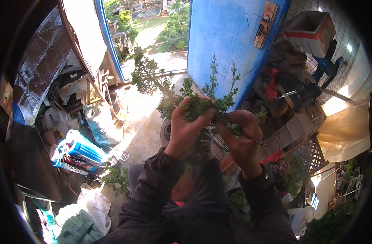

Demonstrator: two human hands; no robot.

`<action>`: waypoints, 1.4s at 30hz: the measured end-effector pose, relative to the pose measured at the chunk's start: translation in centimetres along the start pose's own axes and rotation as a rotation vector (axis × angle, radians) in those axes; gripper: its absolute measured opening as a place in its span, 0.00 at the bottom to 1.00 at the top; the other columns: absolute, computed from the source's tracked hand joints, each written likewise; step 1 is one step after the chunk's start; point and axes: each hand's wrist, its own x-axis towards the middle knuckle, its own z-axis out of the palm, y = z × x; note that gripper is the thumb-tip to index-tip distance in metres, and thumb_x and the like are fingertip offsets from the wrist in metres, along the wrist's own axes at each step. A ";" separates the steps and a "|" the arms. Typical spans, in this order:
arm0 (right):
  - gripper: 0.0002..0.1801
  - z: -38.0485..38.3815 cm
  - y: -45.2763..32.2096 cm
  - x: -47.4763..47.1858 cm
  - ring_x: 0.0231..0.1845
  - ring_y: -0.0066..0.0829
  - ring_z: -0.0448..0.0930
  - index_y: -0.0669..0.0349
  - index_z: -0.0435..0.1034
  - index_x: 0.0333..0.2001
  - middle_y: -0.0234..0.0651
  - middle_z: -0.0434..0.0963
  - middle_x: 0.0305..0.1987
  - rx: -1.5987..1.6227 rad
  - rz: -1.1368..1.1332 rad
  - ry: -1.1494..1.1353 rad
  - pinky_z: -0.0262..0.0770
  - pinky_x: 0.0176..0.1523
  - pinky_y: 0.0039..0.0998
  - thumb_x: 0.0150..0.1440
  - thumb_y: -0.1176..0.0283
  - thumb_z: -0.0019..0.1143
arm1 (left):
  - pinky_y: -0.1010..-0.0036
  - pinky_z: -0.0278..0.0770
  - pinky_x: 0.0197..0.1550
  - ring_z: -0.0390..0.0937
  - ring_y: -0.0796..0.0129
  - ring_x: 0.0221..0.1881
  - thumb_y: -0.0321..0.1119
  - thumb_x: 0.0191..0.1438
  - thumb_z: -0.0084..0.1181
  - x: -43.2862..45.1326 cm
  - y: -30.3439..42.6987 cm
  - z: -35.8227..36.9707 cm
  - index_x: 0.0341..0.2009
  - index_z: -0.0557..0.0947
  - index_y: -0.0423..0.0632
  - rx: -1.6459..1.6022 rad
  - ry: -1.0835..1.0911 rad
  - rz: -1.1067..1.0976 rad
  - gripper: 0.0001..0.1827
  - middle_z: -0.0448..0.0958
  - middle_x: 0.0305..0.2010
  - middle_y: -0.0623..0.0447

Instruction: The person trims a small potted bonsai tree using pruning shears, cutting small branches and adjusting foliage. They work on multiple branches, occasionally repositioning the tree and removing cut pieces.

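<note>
A conifer with scale-like green foliage (170, 91), juniper-like, stands in front of me between my knees, its branches spread towards the doorway. My left hand (189, 126) grips a leafy branch between thumb and fingers. Close beside it, my right hand (242, 134) is bent with its fingertips pinched at the same branch. A slim metal tool (218, 141) shows below and between the hands; its far end is hidden. From the right palm a thin dark rod or wire end (259, 141) sticks out. The trunk is largely hidden by my hands and the foliage.
A blue door (222, 39) is swung inward ahead. Left on the floor lie a blue-cased device (82, 152), plastic bags (94, 204) and scrap wood. Right are a foam box (311, 33), stacked blocks (289, 131) with tools, and a lattice panel (308, 152).
</note>
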 end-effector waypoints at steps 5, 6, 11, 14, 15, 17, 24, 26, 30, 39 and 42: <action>0.20 -1.3 0.1 0.3 0.45 0.28 0.84 0.64 0.73 0.45 0.38 0.82 0.43 0.009 0.016 -0.129 0.78 0.50 0.29 0.49 0.81 0.74 | 0.77 0.78 0.49 0.79 0.76 0.44 0.23 0.58 0.64 0.4 0.4 -0.3 0.49 0.79 0.40 0.082 -0.082 0.033 0.14 0.82 0.44 0.55; 0.22 -1.7 0.0 0.4 0.46 0.28 0.83 0.64 0.73 0.46 0.38 0.82 0.44 -0.012 0.015 -0.155 0.78 0.50 0.29 0.49 0.81 0.74 | 0.78 0.78 0.49 0.79 0.77 0.44 0.23 0.58 0.64 0.4 0.5 -0.4 0.49 0.79 0.40 0.108 -0.085 0.035 0.15 0.82 0.43 0.55; 0.28 -2.0 -0.2 0.5 0.50 0.29 0.82 0.63 0.70 0.54 0.40 0.81 0.49 -0.005 0.033 -0.124 0.77 0.54 0.30 0.49 0.82 0.73 | 0.78 0.77 0.48 0.78 0.79 0.45 0.24 0.58 0.64 0.5 0.3 -0.1 0.49 0.79 0.41 0.134 -0.063 0.008 0.14 0.82 0.43 0.56; 0.31 -1.2 0.1 0.4 0.51 0.29 0.80 0.64 0.67 0.58 0.40 0.80 0.50 0.028 -0.019 -0.057 0.75 0.56 0.32 0.50 0.82 0.72 | 0.79 0.77 0.47 0.77 0.79 0.44 0.24 0.58 0.63 0.3 0.3 0.1 0.50 0.78 0.42 0.111 -0.079 0.012 0.15 0.81 0.42 0.57; 0.32 -0.8 0.3 0.3 0.51 0.28 0.80 0.64 0.67 0.59 0.40 0.81 0.49 0.062 0.026 -0.014 0.75 0.56 0.32 0.51 0.82 0.71 | 0.79 0.77 0.47 0.78 0.79 0.44 0.23 0.58 0.63 0.2 0.3 0.0 0.51 0.78 0.42 0.119 -0.087 0.015 0.16 0.81 0.43 0.57; 0.33 -0.4 0.6 0.2 0.52 0.27 0.79 0.64 0.66 0.60 0.39 0.82 0.47 0.070 0.027 0.036 0.75 0.57 0.33 0.51 0.82 0.71 | 0.79 0.77 0.47 0.78 0.79 0.44 0.23 0.58 0.63 0.2 0.4 -0.2 0.52 0.77 0.42 0.122 -0.124 0.044 0.17 0.82 0.43 0.56; 0.36 -0.4 1.0 0.0 0.51 0.27 0.81 0.62 0.64 0.62 0.37 0.84 0.43 0.044 -0.015 -0.013 0.74 0.58 0.33 0.50 0.83 0.72 | 0.77 0.77 0.49 0.78 0.78 0.46 0.22 0.55 0.65 0.2 0.0 -0.6 0.53 0.77 0.41 0.109 -0.114 0.029 0.20 0.81 0.44 0.56; 0.37 -0.8 0.9 -0.3 0.50 0.26 0.81 0.62 0.64 0.62 0.37 0.83 0.44 0.023 -0.038 -0.058 0.74 0.57 0.32 0.50 0.84 0.72 | 0.77 0.77 0.50 0.78 0.77 0.46 0.22 0.54 0.65 0.3 0.0 -0.6 0.53 0.77 0.41 0.149 -0.128 0.052 0.21 0.82 0.44 0.56; 0.27 -2.1 0.4 -0.5 0.46 0.28 0.83 0.62 0.71 0.52 0.37 0.84 0.43 -0.042 0.001 -0.093 0.78 0.54 0.32 0.48 0.84 0.73 | 0.76 0.77 0.52 0.78 0.77 0.46 0.21 0.52 0.66 0.4 0.1 -0.7 0.53 0.78 0.41 0.183 -0.128 0.030 0.22 0.82 0.44 0.56; 0.11 -5.0 -1.2 1.2 0.43 0.35 0.86 0.63 0.75 0.29 0.38 0.85 0.37 -0.133 -0.293 -0.253 0.80 0.56 0.42 0.46 0.85 0.73 | 0.76 0.79 0.49 0.79 0.75 0.46 0.20 0.53 0.66 -0.1 0.0 0.0 0.52 0.78 0.40 0.095 -0.131 0.008 0.21 0.82 0.45 0.53; 0.10 -4.6 -1.2 1.3 0.44 0.35 0.86 0.63 0.76 0.29 0.39 0.86 0.38 -0.111 -0.243 -0.251 0.79 0.57 0.44 0.47 0.86 0.72 | 0.77 0.80 0.48 0.80 0.75 0.45 0.20 0.55 0.66 -0.1 0.1 -0.2 0.52 0.77 0.40 -0.013 -0.107 -0.045 0.20 0.82 0.45 0.53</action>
